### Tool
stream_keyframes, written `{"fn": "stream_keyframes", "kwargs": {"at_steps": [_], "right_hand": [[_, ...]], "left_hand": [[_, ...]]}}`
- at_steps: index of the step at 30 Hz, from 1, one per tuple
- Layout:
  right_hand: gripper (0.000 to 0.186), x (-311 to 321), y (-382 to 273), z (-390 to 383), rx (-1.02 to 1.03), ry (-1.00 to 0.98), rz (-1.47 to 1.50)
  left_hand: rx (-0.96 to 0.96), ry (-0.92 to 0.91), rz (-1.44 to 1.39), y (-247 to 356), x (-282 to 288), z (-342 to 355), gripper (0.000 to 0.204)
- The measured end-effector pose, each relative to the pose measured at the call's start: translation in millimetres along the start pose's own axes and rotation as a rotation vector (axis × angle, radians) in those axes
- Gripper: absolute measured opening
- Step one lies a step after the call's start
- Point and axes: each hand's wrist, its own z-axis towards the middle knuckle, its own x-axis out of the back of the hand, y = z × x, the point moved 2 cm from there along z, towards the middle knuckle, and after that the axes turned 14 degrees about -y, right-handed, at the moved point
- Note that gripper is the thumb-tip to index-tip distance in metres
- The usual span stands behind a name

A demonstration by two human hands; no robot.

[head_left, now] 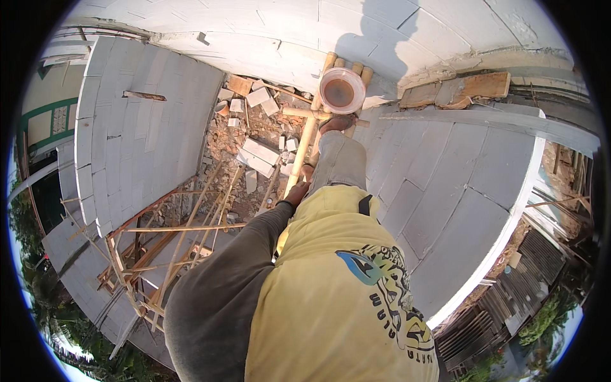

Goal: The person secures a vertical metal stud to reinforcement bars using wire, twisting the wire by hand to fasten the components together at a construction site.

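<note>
My left hand (297,192) is low beside my leg, at the lower end of a bamboo pole (304,148). Its fingers appear closed round the pole, though shade and my sleeve obscure part of the grip. My right hand does not show. Ahead, a round, pale plastic bucket (358,95) with brownish contents stands on several bamboo poles laid side by side against the wall. My foot (337,123) rests just below the bucket, by a bamboo crosspiece (298,112). My grey trouser leg (340,159) rises from it.
Grey block walls stand on the left (143,121) and right (439,165), with a pale wall (254,28) in front. Far below, broken blocks (258,156) lie on rubble. Thin wooden poles (191,227) cross at the lower left. A rough board (455,91) lies along the right ledge.
</note>
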Motion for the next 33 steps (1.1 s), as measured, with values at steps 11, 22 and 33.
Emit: {"fn": "stream_keyframes", "kwargs": {"at_steps": [11, 22, 33], "right_hand": [[0.043, -24, -94, 11, 0.215, -0.013, 0.090], [0.033, -40, 35, 50, 0.163, 0.020, 0.093], [0.029, -42, 3, 96, 0.734, 0.145, -0.790]], "left_hand": [[0.589, -0.324, -0.751, 59, 108, 98, 0.021], [-0.233, -0.609, 1.079, 116, 140, 183, 0.015], [-0.046, -0.855, 1.190, 169, 178, 258, 0.023]]}}
